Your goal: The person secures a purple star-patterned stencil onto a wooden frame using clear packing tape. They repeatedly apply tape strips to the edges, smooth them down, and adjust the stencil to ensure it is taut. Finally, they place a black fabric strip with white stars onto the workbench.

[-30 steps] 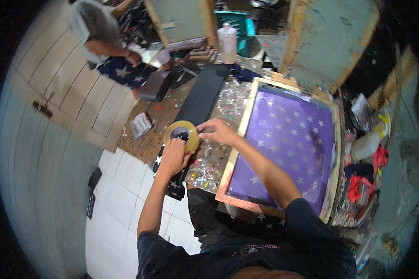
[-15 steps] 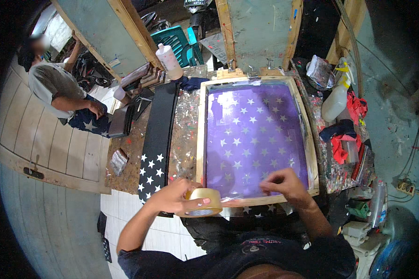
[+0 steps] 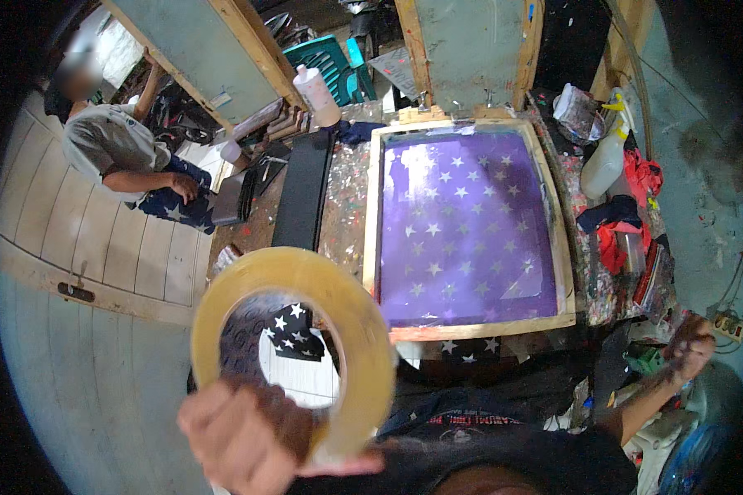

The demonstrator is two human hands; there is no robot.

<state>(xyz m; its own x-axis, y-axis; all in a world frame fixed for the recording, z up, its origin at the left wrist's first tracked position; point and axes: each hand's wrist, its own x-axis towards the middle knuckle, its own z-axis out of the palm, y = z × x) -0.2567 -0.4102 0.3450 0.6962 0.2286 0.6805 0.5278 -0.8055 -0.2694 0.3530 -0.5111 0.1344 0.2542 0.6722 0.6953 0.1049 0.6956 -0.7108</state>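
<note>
Close in front of me, my left hand (image 3: pixel 248 433) grips a large roll of clear yellowish packing tape (image 3: pixel 370 346) by its lower edge. Its ring stands upright, and part of the table shows through the hole. Out at the far right, my right hand (image 3: pixel 689 346) is closed; whether it pinches a tape end I cannot make out. Between the two hands and beyond them lies a screen-printing frame (image 3: pixel 373 264) of pale wood, its purple mesh (image 3: pixel 470 247) patterned with pale stars. Black cloth with white stars (image 3: pixel 297 326) is partly hidden behind the roll.
A long black board (image 3: pixel 304 202) lies left of the frame on the paint-spattered table (image 3: pixel 344 206). A bottle (image 3: pixel 316 95) stands at its back. Right of the frame are a spray bottle (image 3: pixel 603 165) and red rags (image 3: pixel 642 177). Another person (image 3: pixel 115 157) stands at left.
My left hand has lifted the tape roll from the frame's front edge up close to me. The right hand has swung from over the mesh out to the far right.
</note>
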